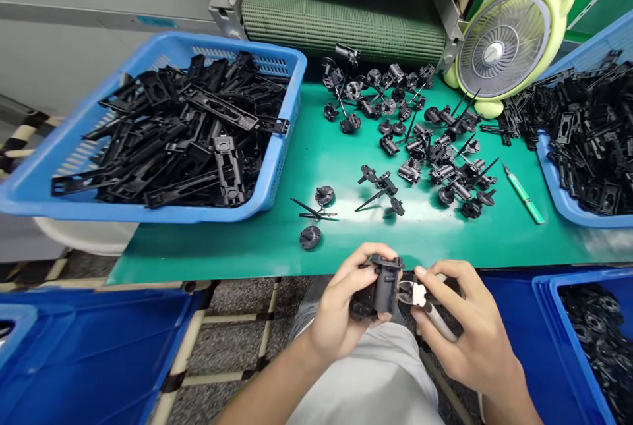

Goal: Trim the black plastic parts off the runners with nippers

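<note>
My left hand (341, 306) is closed around a black plastic moulded part (382, 286), held just in front of the green table's near edge. My right hand (467, 326) grips a pair of small cutters (418, 294), whose jaws touch the right side of that part. Both hands hover over my lap. On the green table (237, 247) beyond them lie several loose black moulded pieces with sprue spikes (420, 141).
A light blue basket (64, 168) of long black parts sits at the left, another (558, 194) at the right. A green craft knife (524, 194) lies near it. A small green fan (504, 43) stands at the back. Dark blue crates (89, 352) flank my legs.
</note>
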### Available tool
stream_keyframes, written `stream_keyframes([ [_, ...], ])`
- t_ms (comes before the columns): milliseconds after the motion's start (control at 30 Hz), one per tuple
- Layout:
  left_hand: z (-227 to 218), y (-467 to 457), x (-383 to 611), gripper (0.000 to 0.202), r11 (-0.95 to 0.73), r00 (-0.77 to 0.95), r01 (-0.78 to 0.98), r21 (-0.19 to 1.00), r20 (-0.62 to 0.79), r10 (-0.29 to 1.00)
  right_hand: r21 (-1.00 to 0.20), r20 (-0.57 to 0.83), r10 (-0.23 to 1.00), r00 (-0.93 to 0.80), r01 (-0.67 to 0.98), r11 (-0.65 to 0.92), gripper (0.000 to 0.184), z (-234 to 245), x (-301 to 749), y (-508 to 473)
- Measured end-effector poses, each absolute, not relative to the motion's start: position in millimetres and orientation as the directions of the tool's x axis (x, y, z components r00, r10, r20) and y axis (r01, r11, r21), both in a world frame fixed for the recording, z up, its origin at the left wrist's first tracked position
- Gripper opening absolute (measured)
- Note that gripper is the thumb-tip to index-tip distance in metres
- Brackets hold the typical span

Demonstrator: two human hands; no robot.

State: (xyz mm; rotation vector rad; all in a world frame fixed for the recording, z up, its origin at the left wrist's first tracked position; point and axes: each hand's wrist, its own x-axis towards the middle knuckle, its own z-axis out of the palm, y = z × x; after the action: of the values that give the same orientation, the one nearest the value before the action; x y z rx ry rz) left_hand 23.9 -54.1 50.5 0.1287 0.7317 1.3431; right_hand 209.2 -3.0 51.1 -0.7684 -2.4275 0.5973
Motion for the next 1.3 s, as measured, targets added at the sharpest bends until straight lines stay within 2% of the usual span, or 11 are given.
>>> stream_keyframes([
  [400,46.6,-49.1,23.7,0.021,0.277,0.010,-0.806,0.523,-0.456,0.890,-0.514,0.315,0.642,-0.699,0.443,0.735,0.056,52.3,206.6,-1.8],
  [800,43.7,-42.8,16.8,0.024,0.336,0.016,-0.777,0.532,-0.518,0.855,-0.345,0.242,0.651,-0.719,0.564,0.750,0.039,64.3,202.3,2.4],
  [1133,37.1,-39.8,12.8,0.022,0.318,0.027,-0.798,0.512,-0.497,0.867,-0.403,0.254,0.676,-0.691,0.560,0.724,0.040,53.4,193.9,0.4],
  [1300,38.2,-36.7,11.7,0.023,0.332,0.003,-0.768,0.547,-0.516,0.856,-0.372,0.222,0.698,-0.680,0.603,0.706,0.039,56.7,192.4,-1.5],
])
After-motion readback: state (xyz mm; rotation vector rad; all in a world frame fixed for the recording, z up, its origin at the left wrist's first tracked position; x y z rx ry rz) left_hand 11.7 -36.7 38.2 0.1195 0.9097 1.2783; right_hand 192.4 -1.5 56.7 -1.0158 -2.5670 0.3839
